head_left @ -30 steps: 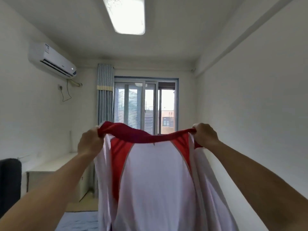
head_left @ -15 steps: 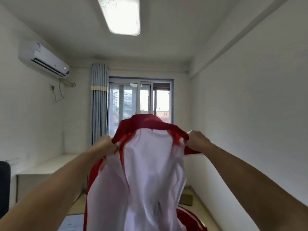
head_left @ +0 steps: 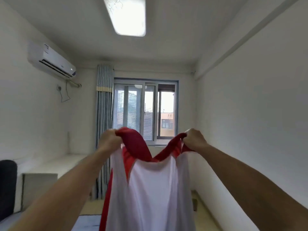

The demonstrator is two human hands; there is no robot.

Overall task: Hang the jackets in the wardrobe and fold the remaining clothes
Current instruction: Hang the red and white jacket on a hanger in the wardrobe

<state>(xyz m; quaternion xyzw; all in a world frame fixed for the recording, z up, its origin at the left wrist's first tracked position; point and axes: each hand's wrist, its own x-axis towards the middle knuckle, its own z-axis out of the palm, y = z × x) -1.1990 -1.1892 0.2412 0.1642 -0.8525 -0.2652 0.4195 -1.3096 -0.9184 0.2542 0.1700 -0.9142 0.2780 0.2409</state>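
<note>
Head view looks along both bare forearms, which reach forward and up from the lower corners. Between them hangs the white and red garment [head_left: 150, 189], held in the air in front of the person; its lower part leaves the picture at the bottom edge. The left hand [head_left: 108, 139] has its fingers curled round the top edge of the cloth on one side, and the right hand [head_left: 194, 139] pinches the top edge on the other side. The two hands are apart, at about the same height. The red collar band [head_left: 138, 147] sags in a V between them, so the cloth is not pulled tight. Whether this is a jacket or a shirt I cannot tell for sure.

I judge that the step in hand is to open out the garment and look at it before it is hung or folded. The next move calls for a decision: a jacket needs a hanger and the wardrobe, which is not in view; any other piece needs a flat place to lie on.

Farther back, a white surface [head_left: 50, 165] stands along the left wall, a grey-blue curtain [head_left: 104, 114] hangs beside the window [head_left: 145, 110], and an air conditioner [head_left: 51, 60] sits high on the left wall.
</note>
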